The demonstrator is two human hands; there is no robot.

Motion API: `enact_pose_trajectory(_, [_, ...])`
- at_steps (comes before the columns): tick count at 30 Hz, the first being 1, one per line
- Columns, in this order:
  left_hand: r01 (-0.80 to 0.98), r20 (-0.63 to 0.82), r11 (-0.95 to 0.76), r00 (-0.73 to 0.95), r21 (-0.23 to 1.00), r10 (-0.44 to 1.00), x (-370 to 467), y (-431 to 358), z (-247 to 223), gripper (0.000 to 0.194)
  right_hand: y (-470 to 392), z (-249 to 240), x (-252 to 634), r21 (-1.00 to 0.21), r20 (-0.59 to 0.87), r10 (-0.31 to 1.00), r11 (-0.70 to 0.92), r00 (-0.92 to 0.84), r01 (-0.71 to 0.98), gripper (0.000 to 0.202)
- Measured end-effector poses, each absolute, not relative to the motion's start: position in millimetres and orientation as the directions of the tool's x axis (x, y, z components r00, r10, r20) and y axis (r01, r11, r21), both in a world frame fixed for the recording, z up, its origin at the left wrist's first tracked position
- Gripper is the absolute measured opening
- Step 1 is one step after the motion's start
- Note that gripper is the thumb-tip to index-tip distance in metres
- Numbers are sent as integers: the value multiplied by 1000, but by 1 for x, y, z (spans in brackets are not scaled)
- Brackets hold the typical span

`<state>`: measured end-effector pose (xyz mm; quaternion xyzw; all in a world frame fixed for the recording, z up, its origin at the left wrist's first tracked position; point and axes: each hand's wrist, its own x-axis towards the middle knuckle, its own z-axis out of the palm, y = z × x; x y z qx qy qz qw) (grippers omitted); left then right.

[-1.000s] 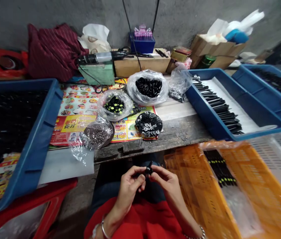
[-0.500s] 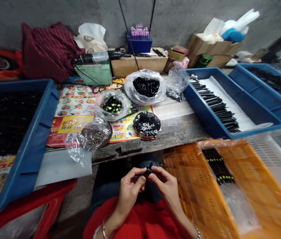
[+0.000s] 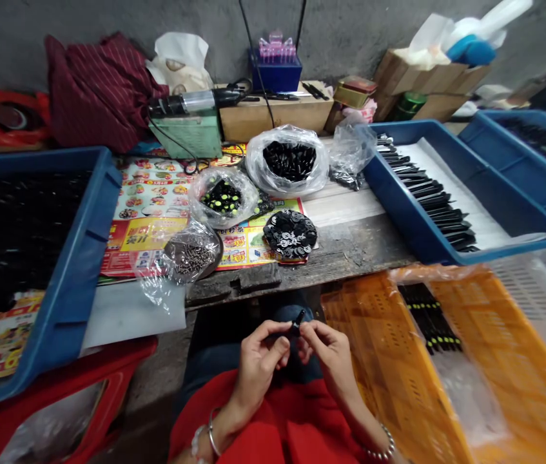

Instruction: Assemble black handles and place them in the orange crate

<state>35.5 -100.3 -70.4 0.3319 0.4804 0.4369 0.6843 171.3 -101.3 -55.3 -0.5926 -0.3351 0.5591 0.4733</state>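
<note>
Over my lap, my left hand (image 3: 262,362) pinches a small dark plastic part (image 3: 298,319) between thumb and forefinger; a thin tip of it points up. My right hand (image 3: 328,353) is closed at its other side, thumb and forefinger touching it. The fingers cover most of the part, so its kind is unclear. Before my hands on the bench sit a pile of flat black discs (image 3: 291,235), a bag of small metal screws (image 3: 190,258), a bag of black pieces with yellow-green dots (image 3: 222,198), and a bag of glossy black pieces (image 3: 289,161).
A blue tray (image 3: 93,238) of black parts stands left, above a red stool (image 3: 122,374). Another blue tray (image 3: 505,200) with a row of long black pieces is at right. An orange crate (image 3: 374,348) is below it. An electric screwdriver (image 3: 198,101) lies on a green box.
The view has shifted slightly, so the bench things sit a little further right and higher. My right fingers have changed their hold on the small part; both hands stay together.
</note>
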Motion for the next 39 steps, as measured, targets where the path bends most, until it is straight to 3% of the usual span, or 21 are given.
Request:
enact_pose_trajectory(3, [-282,-365,395,156,874,918,36,-101,-71,29,-101,-61,173,-919,-371,925,-353,84,-177,43])
enact_pose_trajectory(11, [-278,-387,402,112,872,915,35,-99,-70,32,-96,-61,171,-899,-379,917,-334,124,-283,30])
enact_pose_trajectory(17, [-303,-439,452,113,839,891,33,-99,-72,36,-101,-62,173,-965,-262,946,-264,189,-15,28])
enact_pose_trajectory(24, [-383,-442,464,150,799,884,36,-101,-72,33,-98,-51,179,-962,-232,973,-232,19,144,38])
enact_pose_trajectory(28, [-395,-480,498,151,772,864,37,-100,-69,33,-97,-51,180,-944,-166,985,-144,-50,296,29])
enact_pose_trajectory(32, [-446,-476,493,160,747,865,37,-98,-64,32,-93,-49,180,-962,-194,980,-201,55,183,30])
enact_pose_trajectory(35, [-480,-471,482,154,732,868,35,-96,-59,32,-99,-26,190,-979,-136,976,-159,169,125,29])
enact_pose_trajectory(39, [-489,-483,491,153,721,862,33,-98,-57,35,-121,18,213,-992,-66,996,-72,60,101,12])
